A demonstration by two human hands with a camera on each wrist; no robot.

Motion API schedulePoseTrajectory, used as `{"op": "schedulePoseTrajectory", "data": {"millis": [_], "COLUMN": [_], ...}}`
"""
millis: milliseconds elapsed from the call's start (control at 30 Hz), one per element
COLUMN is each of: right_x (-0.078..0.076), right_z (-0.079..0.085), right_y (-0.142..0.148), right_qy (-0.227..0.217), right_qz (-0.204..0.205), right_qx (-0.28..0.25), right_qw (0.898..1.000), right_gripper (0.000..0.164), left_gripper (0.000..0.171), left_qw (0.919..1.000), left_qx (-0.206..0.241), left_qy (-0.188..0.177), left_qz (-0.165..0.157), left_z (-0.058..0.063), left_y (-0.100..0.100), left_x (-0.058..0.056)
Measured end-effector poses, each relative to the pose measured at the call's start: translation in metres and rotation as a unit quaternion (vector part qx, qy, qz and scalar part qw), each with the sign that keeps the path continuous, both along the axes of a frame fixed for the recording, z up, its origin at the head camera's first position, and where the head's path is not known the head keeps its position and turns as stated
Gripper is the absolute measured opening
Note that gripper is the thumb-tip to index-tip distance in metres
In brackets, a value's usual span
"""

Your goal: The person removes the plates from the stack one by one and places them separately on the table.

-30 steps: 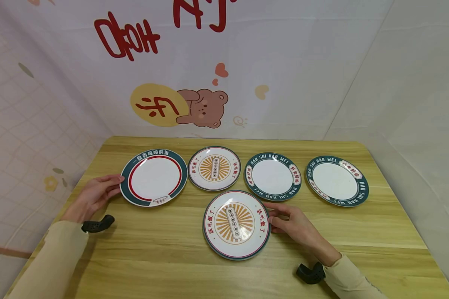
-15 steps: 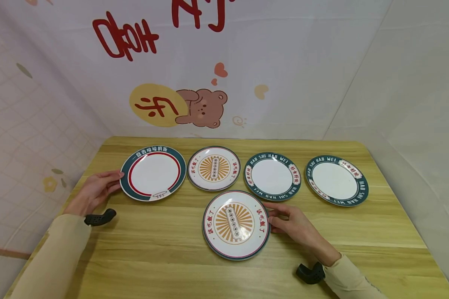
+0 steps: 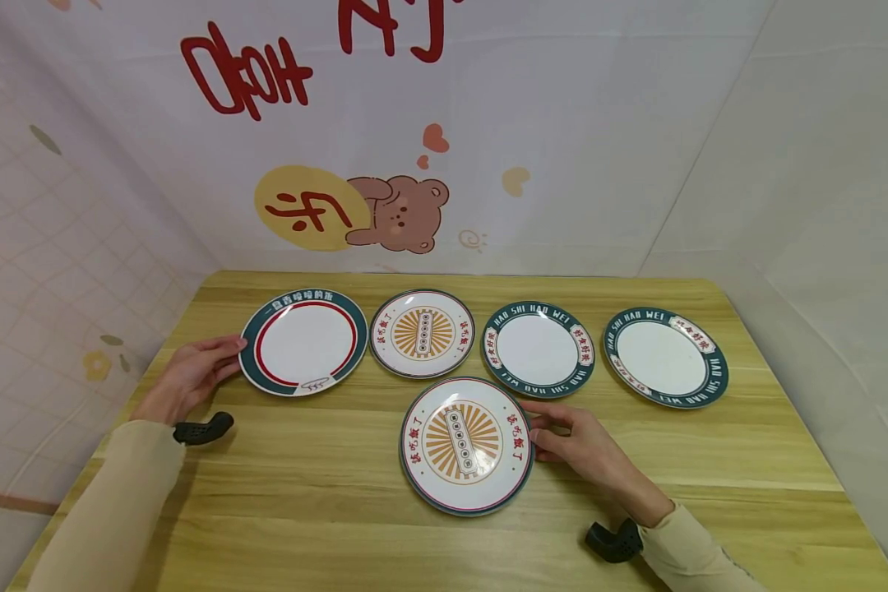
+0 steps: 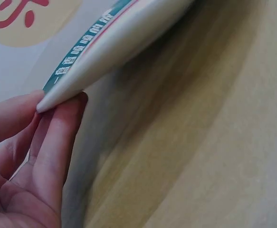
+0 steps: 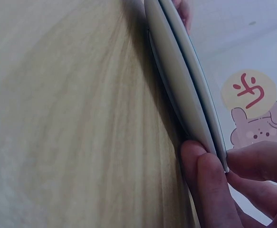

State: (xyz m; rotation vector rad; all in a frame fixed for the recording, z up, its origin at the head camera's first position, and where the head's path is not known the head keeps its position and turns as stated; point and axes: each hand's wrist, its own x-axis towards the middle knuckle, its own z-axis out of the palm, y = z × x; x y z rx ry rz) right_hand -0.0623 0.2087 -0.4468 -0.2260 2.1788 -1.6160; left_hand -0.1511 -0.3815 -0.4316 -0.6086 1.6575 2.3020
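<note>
Head view: the left hand (image 3: 196, 374) pinches the near-side edge of a green-rimmed dinner plate with a red inner ring (image 3: 307, 343), which extends to that hand's right over the wood-grain table (image 3: 296, 493). From the left wrist, the thumb lies on top of the rim and the fingers curl beneath it, so this edge is raised off the tabletop. Across from it, the right hand (image 3: 580, 444) is clamped on the edge of a sunburst-patterned plate (image 3: 466, 446), which sits directly to that hand's left; a green rim peeks out under it, and the right wrist view shows at least two plates stacked there, fingers below and thumb above. Beyond and between the hands lies a smaller sunburst plate (image 3: 423, 333). Just beyond the right hand is a round "HAO SHI HAO WEI" plate (image 3: 538, 349), and farther off to that hand's right lies another plate with the same lettering (image 3: 666, 357). Past all of them, well away from both hands, a cartoon bear (image 3: 407, 215) decorates the pale backdrop (image 3: 577, 123).
</note>
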Motion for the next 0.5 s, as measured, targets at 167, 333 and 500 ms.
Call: {"op": "schedulePoseTrajectory", "data": {"millis": [167, 333, 500], "right_x": [0.0004, 0.0004, 0.0008], "right_z": [0.0002, 0.0007, 0.0009], "right_y": [0.0003, 0.0005, 0.0001], "right_qy": [-0.002, -0.003, -0.001], "right_qz": [0.001, 0.001, 0.002], "right_qx": [-0.005, -0.005, -0.007], "right_qw": [1.0, 1.0, 1.0], "right_gripper": [0.047, 0.047, 0.047], "left_gripper": [0.018, 0.013, 0.036], "left_qw": [0.9994, 0.9977, 0.9958], "left_qx": [-0.032, -0.066, -0.091], "left_qy": [0.015, 0.013, 0.005], "left_qz": [0.007, -0.001, -0.006], "left_z": [-0.0012, -0.0027, -0.0031], "left_y": [0.0042, 0.0055, 0.007], "left_x": [-0.0007, -0.0011, -0.0001]}}
